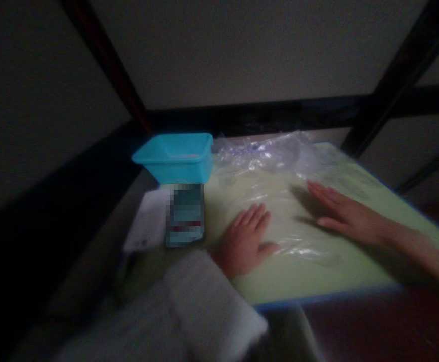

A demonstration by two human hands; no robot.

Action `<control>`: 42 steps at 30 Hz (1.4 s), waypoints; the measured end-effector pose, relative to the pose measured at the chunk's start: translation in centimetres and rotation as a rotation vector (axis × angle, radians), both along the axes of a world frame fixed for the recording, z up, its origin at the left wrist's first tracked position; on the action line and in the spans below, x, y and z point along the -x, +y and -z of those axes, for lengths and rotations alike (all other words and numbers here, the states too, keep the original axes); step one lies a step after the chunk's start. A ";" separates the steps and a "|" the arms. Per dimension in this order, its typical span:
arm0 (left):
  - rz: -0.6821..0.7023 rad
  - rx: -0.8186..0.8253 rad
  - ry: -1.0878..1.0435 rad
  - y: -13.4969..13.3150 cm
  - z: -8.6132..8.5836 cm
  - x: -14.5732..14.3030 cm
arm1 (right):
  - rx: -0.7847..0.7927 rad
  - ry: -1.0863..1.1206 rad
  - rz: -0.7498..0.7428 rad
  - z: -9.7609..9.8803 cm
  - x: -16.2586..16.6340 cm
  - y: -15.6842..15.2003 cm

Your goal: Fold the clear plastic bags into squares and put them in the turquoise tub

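Observation:
My left hand lies palm down on a clear plastic sheet or bag, its fingers stretched out and the thumb apart. Over the right part of the same plastic is my right hand, fingers straight and thumb spread, with a shadow to its left. Whether it touches the plastic I cannot tell. Neither hand holds anything. Under the plastic is a pale yellow-green tabletop with a blue edge. Toward the back, more crumpled clear plastic lies bunched up.
A turquoise plastic basin stands at the back left. In front of it are a white flat object and a pixelated rectangular item. Grey cloth covers the near left. Walls with dark beams rise behind the table.

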State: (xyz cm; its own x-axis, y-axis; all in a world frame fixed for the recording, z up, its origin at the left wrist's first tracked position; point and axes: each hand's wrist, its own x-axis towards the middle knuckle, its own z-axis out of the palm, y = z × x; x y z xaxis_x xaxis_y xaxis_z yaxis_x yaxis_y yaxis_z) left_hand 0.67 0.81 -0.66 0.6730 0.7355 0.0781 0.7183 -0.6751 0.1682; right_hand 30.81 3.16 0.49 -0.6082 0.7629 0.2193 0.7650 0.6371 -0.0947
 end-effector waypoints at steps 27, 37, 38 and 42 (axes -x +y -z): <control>0.031 0.015 0.000 0.0 -0.5 0.7 | 0.105 -0.080 0.011 3.0 2.9 4.9; 0.024 -0.083 -0.083 2.6 -2.7 -6.0 | 0.112 -0.034 -0.029 3.4 2.8 5.3; 0.032 -0.086 -0.084 3.0 -2.2 -6.6 | 0.112 -0.032 -0.035 3.3 2.8 5.3; 0.035 -0.072 -0.017 4.2 0.1 -7.3 | 0.113 -0.048 -0.011 3.1 3.0 5.1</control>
State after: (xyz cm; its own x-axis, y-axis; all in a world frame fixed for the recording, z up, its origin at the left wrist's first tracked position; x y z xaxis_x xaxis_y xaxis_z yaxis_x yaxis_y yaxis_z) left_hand 8.01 4.97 -0.79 0.6961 0.7039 0.1415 0.6918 -0.7103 0.1302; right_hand 27.78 8.26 -2.59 -0.6247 0.7742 0.1022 0.7632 0.6330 -0.1299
